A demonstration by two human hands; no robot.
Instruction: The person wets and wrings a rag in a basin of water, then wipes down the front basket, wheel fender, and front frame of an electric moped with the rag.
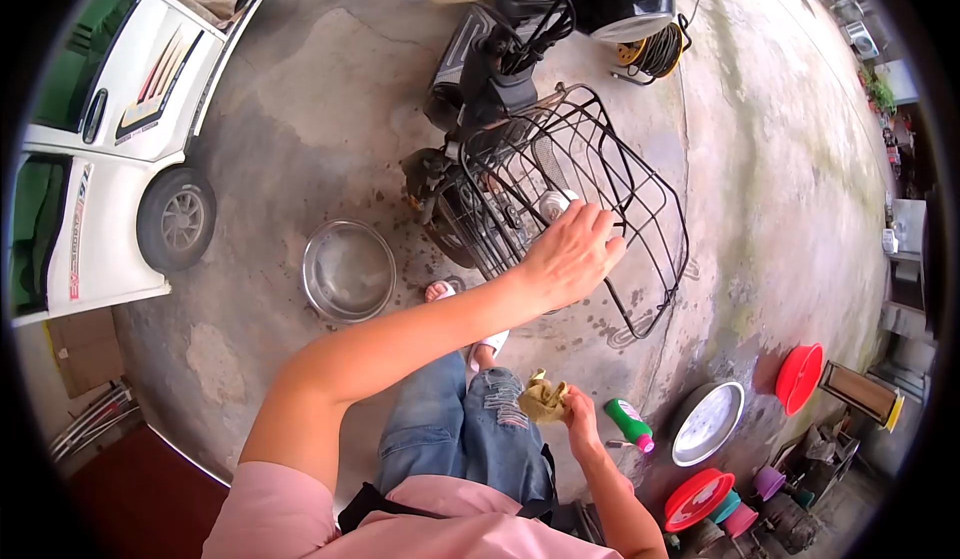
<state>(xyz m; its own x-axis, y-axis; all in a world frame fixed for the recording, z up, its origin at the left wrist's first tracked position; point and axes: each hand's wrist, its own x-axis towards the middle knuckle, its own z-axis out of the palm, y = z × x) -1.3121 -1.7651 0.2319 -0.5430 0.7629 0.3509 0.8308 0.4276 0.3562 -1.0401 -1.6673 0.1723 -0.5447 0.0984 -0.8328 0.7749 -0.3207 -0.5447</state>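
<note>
A black wire basket (648,191) is fixed to the front of a dark scooter (500,84). My left arm reaches across to it, and my left hand (572,257) lies over the wires with its fingers bent closed on them. The fingertips are partly hidden. Just beyond this hand, a round whitish lamp (556,202) shows among the wires. Lower down, beside my right knee, my right hand (580,419) is closed on a crumpled yellowish cloth (542,399). A green bottle with a pink cap (626,421) lies to the right of that hand.
On the wet-spotted concrete left of the scooter stands a metal basin (348,271). Another metal basin (708,423) and red basins (800,379) are at the right. A yellow cable reel (655,51) stands behind the basket. At the left is a white vehicle (100,229).
</note>
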